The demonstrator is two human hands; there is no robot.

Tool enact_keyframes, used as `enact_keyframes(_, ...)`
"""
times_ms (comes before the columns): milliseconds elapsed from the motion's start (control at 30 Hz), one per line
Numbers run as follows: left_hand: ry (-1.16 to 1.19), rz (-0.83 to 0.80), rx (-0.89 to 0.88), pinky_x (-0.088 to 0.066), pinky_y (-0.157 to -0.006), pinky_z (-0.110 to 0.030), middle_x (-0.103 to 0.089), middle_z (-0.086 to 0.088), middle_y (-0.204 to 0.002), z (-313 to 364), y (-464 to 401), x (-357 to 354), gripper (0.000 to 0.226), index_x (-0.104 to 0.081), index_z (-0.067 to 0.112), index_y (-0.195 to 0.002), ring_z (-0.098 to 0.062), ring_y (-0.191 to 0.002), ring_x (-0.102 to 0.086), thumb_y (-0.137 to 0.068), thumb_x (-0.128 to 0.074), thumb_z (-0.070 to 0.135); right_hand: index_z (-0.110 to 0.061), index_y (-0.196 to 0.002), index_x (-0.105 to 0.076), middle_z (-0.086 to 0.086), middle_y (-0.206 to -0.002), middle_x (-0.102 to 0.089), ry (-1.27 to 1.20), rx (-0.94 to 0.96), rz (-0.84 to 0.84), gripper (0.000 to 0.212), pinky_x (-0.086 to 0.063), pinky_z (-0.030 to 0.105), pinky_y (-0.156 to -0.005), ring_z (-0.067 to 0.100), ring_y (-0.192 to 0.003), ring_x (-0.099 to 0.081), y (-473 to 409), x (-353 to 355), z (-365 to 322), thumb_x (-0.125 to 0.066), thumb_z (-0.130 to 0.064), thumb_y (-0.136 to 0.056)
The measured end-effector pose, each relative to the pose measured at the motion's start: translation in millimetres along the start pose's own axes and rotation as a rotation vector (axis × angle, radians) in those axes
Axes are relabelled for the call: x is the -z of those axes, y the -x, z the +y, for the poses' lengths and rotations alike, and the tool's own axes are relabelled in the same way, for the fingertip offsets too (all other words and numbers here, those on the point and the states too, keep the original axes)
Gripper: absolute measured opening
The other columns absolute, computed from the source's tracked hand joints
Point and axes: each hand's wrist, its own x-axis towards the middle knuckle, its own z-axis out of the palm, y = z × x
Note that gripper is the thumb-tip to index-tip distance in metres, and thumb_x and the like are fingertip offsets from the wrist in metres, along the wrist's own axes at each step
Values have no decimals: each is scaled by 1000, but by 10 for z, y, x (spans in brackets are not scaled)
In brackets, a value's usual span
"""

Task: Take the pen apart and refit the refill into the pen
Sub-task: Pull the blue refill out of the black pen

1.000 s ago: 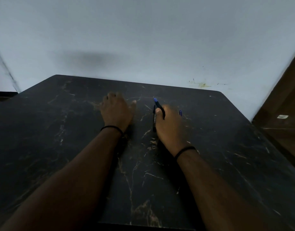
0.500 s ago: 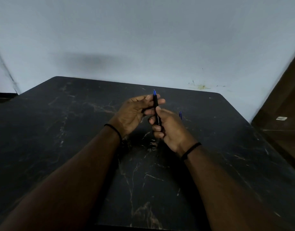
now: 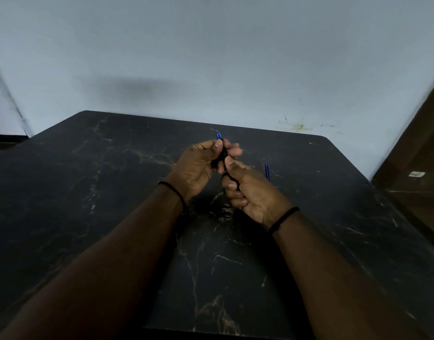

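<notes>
Both hands (image 3: 196,165) (image 3: 250,192) lifted, gripping pen (image 3: 223,153)

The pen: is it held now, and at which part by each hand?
Yes. The left hand pinches the pen near its blue tip end, and the right hand grips its lower barrel, above the table.

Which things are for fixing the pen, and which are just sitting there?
For the job:
pen, gripped by the left hand and right hand
thin blue stick on the table, likely a refill

Just there:
wall
black wristbands
</notes>
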Motion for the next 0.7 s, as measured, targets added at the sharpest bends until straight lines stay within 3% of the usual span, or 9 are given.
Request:
enact_keyframes(300, 0, 69, -46, -44, -49, -18, -75, -7, -89, -43, -15, -61, 23, -62, 7, -89, -15, -81, -71, -100, -43, 10, -21, -82, -54, -5, -54, -34, 122, 80, 126, 32, -19, 14, -35, 4, -38, -22, -28, -48, 24, -41, -39, -106)
enact_keyframes(433, 2, 114, -53, -47, -52, -20, -75, -6, -81, -43, -1, -123, 20, -64, 7, -88, -16, -75, -71, -99, -47, 10, -29, -94, -63, -16, -52, -53, 206, 246, 256, 19, -35, 18, -47, -1, -43, -39, -32, -107, 61, -48, -25, -105)
enact_keyframes(500, -32, 133, -54, -47, -54, -22, -75, -7, -84, -21, 8, -126, 18, -67, 8, -88, -19, -75, -69, -97, -52, 13, -23, -105, -68, -17, -57, -56, 234, 312, 302, 18, -37, 21, -52, 0, -49, -43, -34, -123, 78, -49, -22, -105)
enact_keyframes(600, -84, 143, -43, -47, -48, -27, -74, -14, -97, -4, 24, -93, 16, -70, 6, -92, -27, -76, -59, -93, -59, 18, -11, -102, -69, -12, -59, -55, 290, 297, 348, 33, -35, 17, -50, -1, -48, -44, -35, -125, 106, -42, -29, -107)
enact_keyframes(700, -63, 161, -42, -44, -41, -27, -71, -15, -98, 15, 28, -51, 19, -70, 3, -95, -23, -65, -50, -90, -64, 19, -11, -103, -70, -7, -67, -59, 254, 275, 324, 36, -34, 12, -47, -4, -48, -47, -34, -120, 110, -40, -30, -107)
